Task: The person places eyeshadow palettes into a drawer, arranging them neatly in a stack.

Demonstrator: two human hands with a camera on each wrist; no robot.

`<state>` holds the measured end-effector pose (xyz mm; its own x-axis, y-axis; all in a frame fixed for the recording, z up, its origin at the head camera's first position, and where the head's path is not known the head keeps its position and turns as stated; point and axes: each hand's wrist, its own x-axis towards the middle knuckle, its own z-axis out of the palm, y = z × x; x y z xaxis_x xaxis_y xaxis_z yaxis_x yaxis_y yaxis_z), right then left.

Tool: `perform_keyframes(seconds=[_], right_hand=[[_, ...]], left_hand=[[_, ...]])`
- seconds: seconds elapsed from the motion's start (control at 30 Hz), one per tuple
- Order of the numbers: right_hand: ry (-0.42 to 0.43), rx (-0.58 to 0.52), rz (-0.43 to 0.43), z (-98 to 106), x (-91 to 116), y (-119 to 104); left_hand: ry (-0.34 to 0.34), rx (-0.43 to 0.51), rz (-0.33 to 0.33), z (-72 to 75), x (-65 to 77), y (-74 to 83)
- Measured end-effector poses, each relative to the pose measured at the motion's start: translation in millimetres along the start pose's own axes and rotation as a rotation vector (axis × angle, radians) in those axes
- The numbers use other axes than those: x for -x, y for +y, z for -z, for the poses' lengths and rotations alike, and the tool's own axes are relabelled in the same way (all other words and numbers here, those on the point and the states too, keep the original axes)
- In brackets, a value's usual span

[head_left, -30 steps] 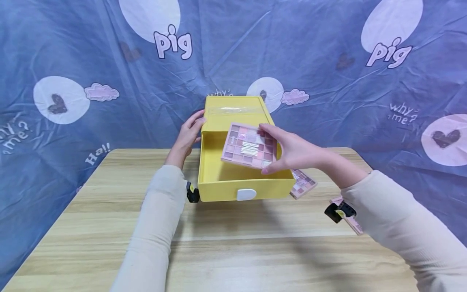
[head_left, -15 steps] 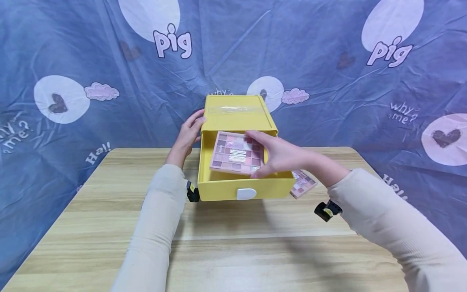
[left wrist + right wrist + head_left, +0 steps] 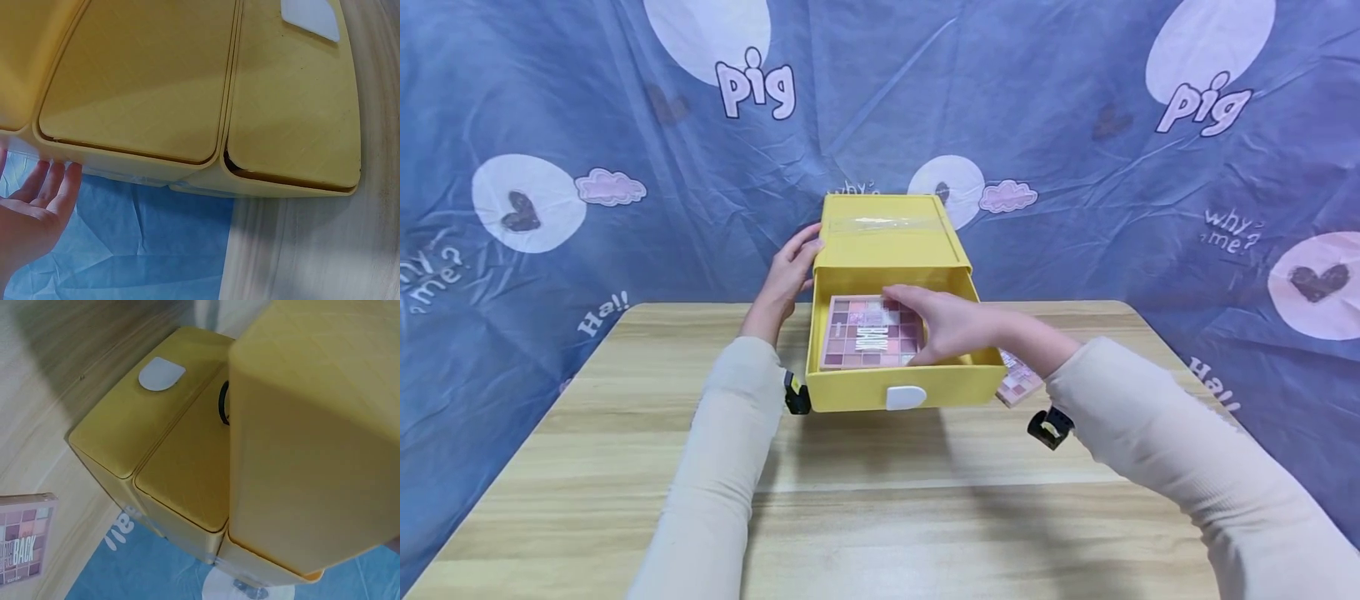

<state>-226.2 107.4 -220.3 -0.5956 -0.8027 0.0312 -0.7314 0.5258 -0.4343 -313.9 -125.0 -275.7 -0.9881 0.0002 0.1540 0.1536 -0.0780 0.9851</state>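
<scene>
A yellow drawer unit (image 3: 887,237) stands on the table with its top drawer (image 3: 853,392) pulled out. Inside that drawer lies a pink eyeshadow palette (image 3: 857,333) with a grid of pans and white lettering, toward the left side. My right hand (image 3: 955,325) reaches in from the right and grips the palette's right edge between thumb and fingers. At the unit's left side, my left hand (image 3: 790,271) rests its extended fingers against the wall. In the left wrist view, those fingertips (image 3: 72,172) press on the side near the top tier.
Another eyeshadow palette (image 3: 1018,383) lies on the wooden table (image 3: 880,533) just right of the unit. Lower drawers (image 3: 294,106) sit closed beneath the top one, and a dark ring (image 3: 224,403) shows on one front. A blue printed cloth (image 3: 685,192) hangs behind.
My right hand has carried the eyeshadow palette left and down from above the drawer into it, where it now lies flatter. The left hand has stayed on the unit's side.
</scene>
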Motion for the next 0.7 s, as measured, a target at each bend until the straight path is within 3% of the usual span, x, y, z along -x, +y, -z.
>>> perform_keyframes(seconds=[0.27, 0.7], right_hand=[[-0.041, 0.067, 0.025, -9, -8, 1], [-0.079, 0.058, 0.077, -16, -14, 5]], left_hand=[[0.009, 0.001, 0.003, -1.6, 0.0, 1.5], [0.019, -0.009, -0.003, -1.9, 0.0, 0.9]])
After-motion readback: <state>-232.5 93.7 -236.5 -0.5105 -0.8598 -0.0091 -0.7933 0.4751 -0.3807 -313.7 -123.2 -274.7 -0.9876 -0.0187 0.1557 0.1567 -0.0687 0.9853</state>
